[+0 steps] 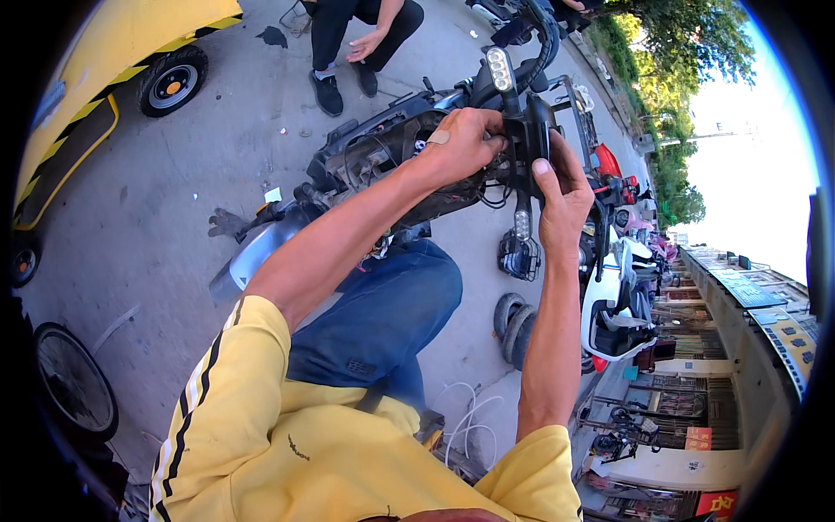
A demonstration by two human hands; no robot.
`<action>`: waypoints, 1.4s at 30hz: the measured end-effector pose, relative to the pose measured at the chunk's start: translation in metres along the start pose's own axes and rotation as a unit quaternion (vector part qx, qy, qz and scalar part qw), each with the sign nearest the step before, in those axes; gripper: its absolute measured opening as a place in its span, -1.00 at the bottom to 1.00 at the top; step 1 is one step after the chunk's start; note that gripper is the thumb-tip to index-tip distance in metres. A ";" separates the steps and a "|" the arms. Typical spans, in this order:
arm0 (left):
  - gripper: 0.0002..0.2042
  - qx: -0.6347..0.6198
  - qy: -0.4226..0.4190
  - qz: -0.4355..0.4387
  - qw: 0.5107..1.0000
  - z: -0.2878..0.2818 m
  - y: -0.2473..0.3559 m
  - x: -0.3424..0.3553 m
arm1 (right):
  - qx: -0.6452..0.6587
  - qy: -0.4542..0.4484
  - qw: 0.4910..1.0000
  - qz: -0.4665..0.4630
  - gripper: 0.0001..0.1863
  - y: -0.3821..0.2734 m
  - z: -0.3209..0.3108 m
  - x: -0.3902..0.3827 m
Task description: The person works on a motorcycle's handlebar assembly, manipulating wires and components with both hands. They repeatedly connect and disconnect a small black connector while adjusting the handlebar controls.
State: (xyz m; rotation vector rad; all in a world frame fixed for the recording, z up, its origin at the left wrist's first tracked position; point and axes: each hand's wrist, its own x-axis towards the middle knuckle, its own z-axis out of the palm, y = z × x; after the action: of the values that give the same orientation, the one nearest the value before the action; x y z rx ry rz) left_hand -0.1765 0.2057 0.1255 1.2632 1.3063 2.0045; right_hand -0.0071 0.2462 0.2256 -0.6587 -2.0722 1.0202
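Two bare hands at work on a partly stripped two-wheeler [370,157] lying across the upper middle of a concrete yard. Surroundings: to the far left, a yellow vehicle [96,56] with a striped edge and a small black wheel [173,81]; below it, a spoked wheel [75,380] near the edge of view. At the top, a second person [352,17] sits with one open hand lowered between the knees, well apart from the work. To the right, a white scooter [609,304] stands in a row of others, and two loose tyres [513,326] lie together on the ground. A dark glove [228,223] lies beside a silver-blue panel [261,252]. Obstruction: the left forearm crosses the machine and hides part of its body; loose cables [496,196] hang beneath the hands.

Hands: a black housing [541,130] is at the front end of the machine, between the hands. The right hand [565,191] is partly open around it, thumb on the near face, fingers behind. The left hand [465,143] is curled at its other side; whether its fingertips pinch anything cannot be told.
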 end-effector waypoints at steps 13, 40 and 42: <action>-0.76 0.031 -0.061 0.004 0.998 -0.007 0.045 -0.008 | 0.213 0.107 0.971 -0.001 -0.31 0.014 -0.003 -0.038; -0.77 0.184 -0.261 0.135 0.938 -0.006 0.074 -0.105 | 0.345 0.270 0.898 0.046 -0.37 0.033 0.079 -0.194; -0.75 0.206 -0.291 0.122 0.926 -0.009 0.075 -0.113 | 0.450 0.289 0.842 0.077 -0.43 0.045 0.088 -0.206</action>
State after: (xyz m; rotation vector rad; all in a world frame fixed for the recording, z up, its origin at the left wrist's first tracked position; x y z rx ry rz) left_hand -0.1200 0.0833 0.1387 2.1047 1.3364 1.3364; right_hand 0.0552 0.0877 0.0727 -0.5255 -0.8611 1.4914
